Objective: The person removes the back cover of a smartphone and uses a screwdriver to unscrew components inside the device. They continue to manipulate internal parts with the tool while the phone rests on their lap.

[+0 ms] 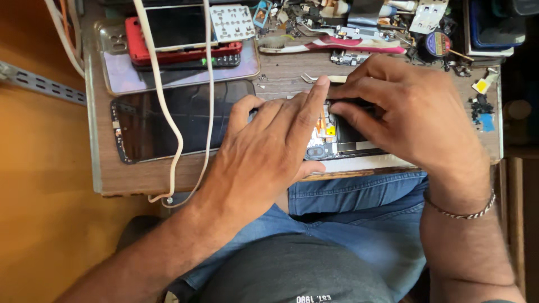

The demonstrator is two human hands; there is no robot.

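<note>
Opened phone (337,137) (circuit board exposed): light, rigid, likely fragile, best gripped by its edges. Left hand (269,151) presses it with fingers extended, holding nothing; right hand (415,120) curls over its top edge.

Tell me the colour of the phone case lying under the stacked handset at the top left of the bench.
Red phone case, clearest in the head view.

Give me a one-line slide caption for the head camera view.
Both hands, left and right, press on an opened phone at a cluttered wooden workbench.
</note>
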